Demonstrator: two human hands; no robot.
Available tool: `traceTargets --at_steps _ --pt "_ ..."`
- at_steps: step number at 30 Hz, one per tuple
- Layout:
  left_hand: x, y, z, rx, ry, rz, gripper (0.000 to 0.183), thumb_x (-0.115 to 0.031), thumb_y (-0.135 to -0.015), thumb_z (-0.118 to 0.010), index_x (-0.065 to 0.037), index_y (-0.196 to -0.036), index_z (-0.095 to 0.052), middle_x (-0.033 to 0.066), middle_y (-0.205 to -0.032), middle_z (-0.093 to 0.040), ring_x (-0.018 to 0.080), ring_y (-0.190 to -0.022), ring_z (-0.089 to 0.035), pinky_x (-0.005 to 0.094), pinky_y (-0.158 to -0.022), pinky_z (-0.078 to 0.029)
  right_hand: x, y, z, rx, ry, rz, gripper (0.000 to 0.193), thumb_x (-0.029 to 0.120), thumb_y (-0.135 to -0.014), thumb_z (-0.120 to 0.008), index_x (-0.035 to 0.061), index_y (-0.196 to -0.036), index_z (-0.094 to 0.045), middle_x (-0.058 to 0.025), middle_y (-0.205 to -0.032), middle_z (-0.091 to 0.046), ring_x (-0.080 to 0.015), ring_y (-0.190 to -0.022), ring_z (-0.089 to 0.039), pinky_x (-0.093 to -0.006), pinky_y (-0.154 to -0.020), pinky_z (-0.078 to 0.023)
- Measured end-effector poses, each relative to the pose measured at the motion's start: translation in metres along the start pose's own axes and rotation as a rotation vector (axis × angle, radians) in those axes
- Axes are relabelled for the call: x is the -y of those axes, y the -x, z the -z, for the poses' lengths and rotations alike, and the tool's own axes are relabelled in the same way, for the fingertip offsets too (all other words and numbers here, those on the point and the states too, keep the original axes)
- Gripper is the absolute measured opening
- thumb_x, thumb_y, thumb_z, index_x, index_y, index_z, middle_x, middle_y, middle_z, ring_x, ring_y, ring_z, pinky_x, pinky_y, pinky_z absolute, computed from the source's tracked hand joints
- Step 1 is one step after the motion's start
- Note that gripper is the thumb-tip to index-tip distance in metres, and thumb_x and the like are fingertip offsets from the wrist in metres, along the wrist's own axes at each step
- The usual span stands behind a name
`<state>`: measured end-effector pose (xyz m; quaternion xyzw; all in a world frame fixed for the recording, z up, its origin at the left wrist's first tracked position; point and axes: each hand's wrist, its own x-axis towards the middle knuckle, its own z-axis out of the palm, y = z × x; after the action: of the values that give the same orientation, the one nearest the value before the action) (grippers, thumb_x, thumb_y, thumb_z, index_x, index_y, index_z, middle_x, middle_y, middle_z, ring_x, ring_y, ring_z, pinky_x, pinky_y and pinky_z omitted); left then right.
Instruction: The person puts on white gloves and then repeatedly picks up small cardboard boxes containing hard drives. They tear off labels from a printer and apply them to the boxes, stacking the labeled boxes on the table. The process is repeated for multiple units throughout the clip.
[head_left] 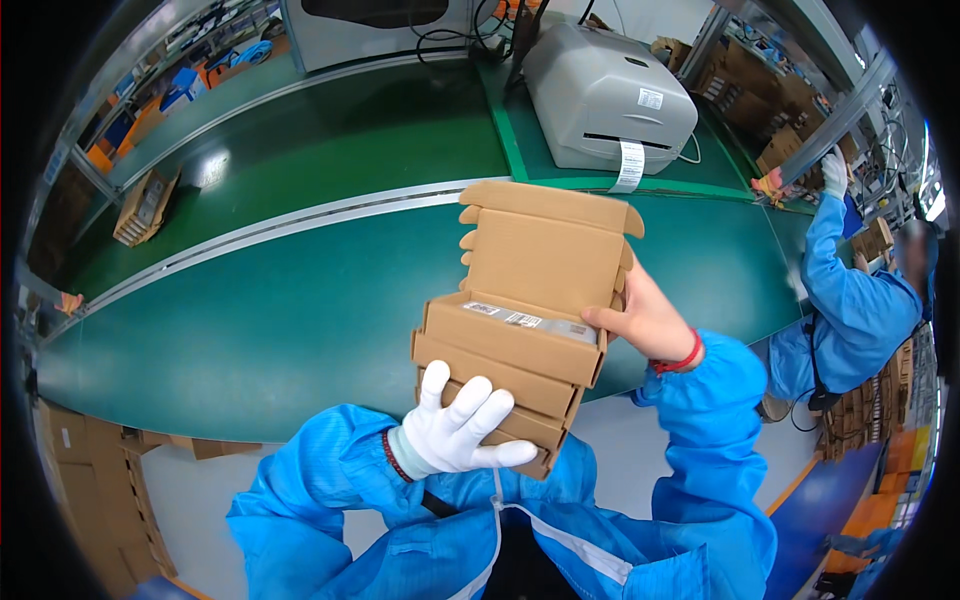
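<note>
Head view: here's the open carton [508, 333], lid up, atop the lower boxes [537, 393], at the green bench's [250, 320] near edge! Right hand [648, 312], bare, grips its right side; gloved left hand [457, 427] touches the boxes below, whether clasping, I can't tell.

The open box [515, 338] seems to hide most of the grey item [553, 326] inside.

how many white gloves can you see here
2. One glove is on the person's left hand, against the held boxes; another is on a co-worker's raised hand, far right. More may be hidden in the cluttered right edge.
</note>
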<state>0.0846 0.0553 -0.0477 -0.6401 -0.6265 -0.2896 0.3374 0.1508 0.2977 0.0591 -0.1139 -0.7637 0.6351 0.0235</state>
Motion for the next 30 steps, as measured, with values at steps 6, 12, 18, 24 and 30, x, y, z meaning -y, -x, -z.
traceTargets --at_steps 6,12,18,24,30 --pt "-0.014 -0.037 -0.010 -0.046 0.199 0.101 0.055 -0.050 -0.075 -0.054 -0.046 -0.126 -0.035 0.0120 -0.137 -0.028 0.0345 -0.126 -0.026 0.0753 -0.088 -0.014 0.066 -0.029 0.006 0.249 0.331 -0.174 0.082 -0.003 -0.073 -0.053 0.0075 -0.139 -0.005 -0.0146 -0.115 -0.047 -0.0185 -0.084 -0.061 -0.0271 -0.050 -0.055" --pt "0.019 -0.050 -0.003 -0.091 0.290 -0.018 0.056 -0.063 -0.072 -0.045 -0.044 -0.124 -0.041 0.0042 -0.137 -0.031 0.0361 -0.129 -0.020 0.0808 -0.082 -0.010 0.076 -0.066 -0.014 0.348 0.519 -0.202 0.086 0.001 -0.074 -0.053 0.0045 -0.138 0.004 -0.0182 -0.089 -0.058 -0.0184 -0.057 -0.062 -0.0269 -0.046 -0.054" --pt "0.034 -0.044 -0.012 -0.195 0.359 0.118 0.055 -0.065 -0.068 -0.046 -0.033 -0.113 -0.051 0.0110 -0.131 -0.036 0.0408 -0.124 -0.026 0.0785 -0.084 -0.014 0.081 -0.099 -0.027 0.426 0.677 -0.303 0.083 0.000 -0.074 -0.047 -0.0076 -0.133 0.011 -0.0221 -0.078 -0.058 -0.0199 -0.048 -0.060 -0.0277 -0.041 -0.052" --pt "0.037 -0.046 -0.013 -0.206 0.375 0.167 0.060 -0.065 -0.064 -0.053 -0.027 -0.109 -0.055 0.0110 -0.124 -0.042 0.0378 -0.121 -0.030 0.0738 -0.086 -0.018 0.079 -0.107 -0.024 0.516 0.675 -0.256 0.084 0.001 -0.075 -0.044 -0.0048 -0.133 0.016 -0.0235 -0.076 -0.059 -0.0202 -0.044 -0.058 -0.0289 -0.042 -0.051" --pt "0.029 -0.050 -0.022 -0.111 0.420 0.245 0.061 -0.066 -0.062 -0.056 -0.026 -0.107 -0.056 0.0075 -0.119 -0.046 0.0328 -0.114 -0.034 0.0718 -0.092 -0.014 0.086 -0.096 -0.012 0.465 0.660 -0.297 0.083 0.001 -0.077 -0.042 0.0020 -0.136 0.017 -0.0170 -0.066 -0.060 -0.0192 -0.042 -0.058 -0.0294 -0.041 -0.052"
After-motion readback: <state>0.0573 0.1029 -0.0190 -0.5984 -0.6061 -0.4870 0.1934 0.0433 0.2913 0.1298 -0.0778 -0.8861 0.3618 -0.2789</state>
